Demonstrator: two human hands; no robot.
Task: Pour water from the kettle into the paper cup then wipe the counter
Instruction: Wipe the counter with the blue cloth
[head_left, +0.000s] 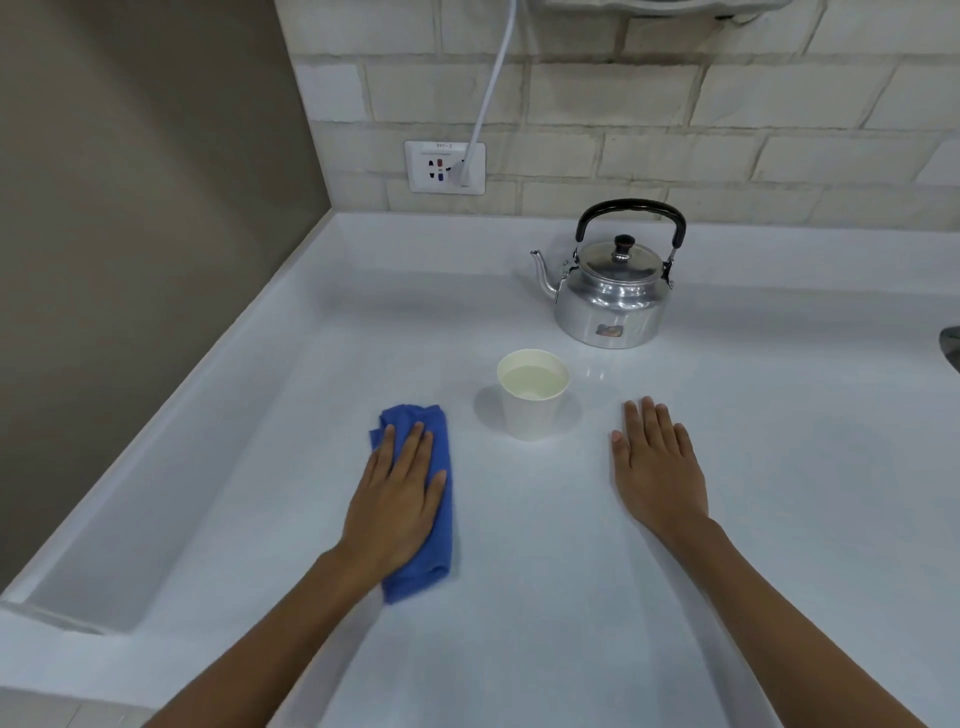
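1. Kettle (613, 291): polished metal, black arched handle upright, lid fitted; stands behind the paper cup (532, 397), apart from it.
2. Paper cup: white, upright, holding water.
3. Desk (519, 597): glossy white, set in a corner under a brick-pattern tiled wall (675, 104).
4. Kettle spout points left, toward the wall socket (445, 167).
5. Blue cloth (439, 519): folded, left of the cup, long axis running front to back.
6. Left hand (397, 499): fingers extended, pressed flat on the cloth.
7. Right hand (657, 462): fingers extended, flat on the desk, right of the cup.

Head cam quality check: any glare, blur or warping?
Head view: even soft lighting, a faint shadow around the paper cup; small specular glints on the counter near the kettle; wide-angle bending at counter edges; slight blur on the blue cloth edge under the left hand.
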